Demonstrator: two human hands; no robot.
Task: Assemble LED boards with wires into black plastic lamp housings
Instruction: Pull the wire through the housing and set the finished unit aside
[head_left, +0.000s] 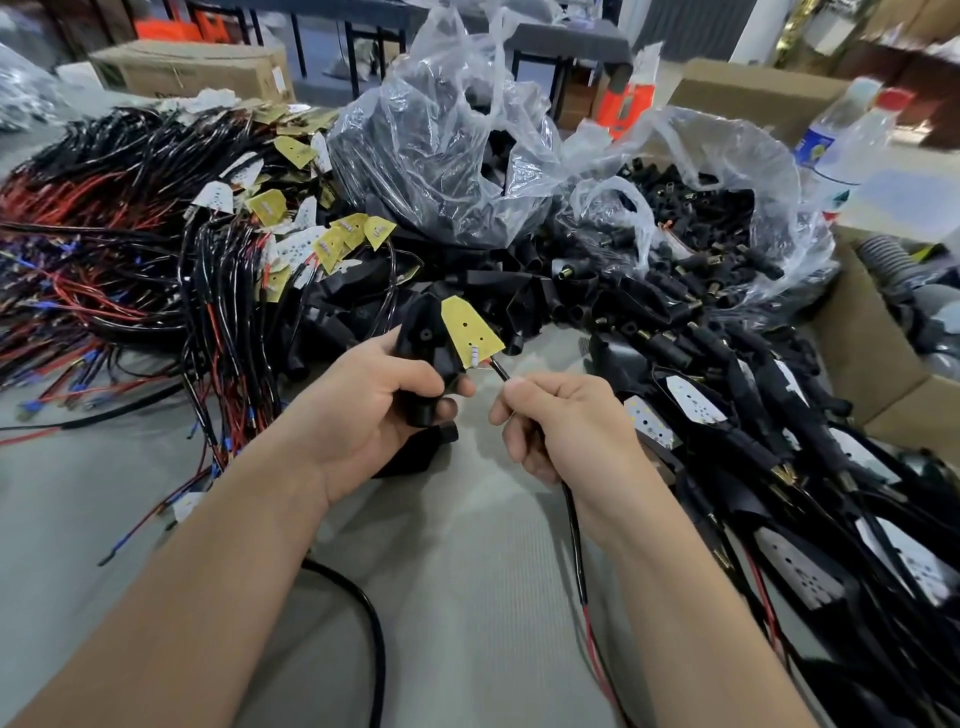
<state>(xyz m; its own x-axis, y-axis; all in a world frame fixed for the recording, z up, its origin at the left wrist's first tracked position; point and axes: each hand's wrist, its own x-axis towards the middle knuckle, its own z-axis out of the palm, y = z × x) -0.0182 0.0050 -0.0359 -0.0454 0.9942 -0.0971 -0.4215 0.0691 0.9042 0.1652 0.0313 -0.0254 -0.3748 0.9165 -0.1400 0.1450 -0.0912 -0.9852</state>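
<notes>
Showing its yellow back — LED board (469, 330) beside black housing (425, 338).

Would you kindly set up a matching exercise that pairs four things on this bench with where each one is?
Things:
1. black housing
2. LED board
3. black wire
4. plastic bottle

Places:
A. standing at the far right
B. gripped in the left hand
C. yellow face showing, beside the housing
D. held in the right hand

Pairs: 1-B, 2-C, 3-D, 4-A
</notes>
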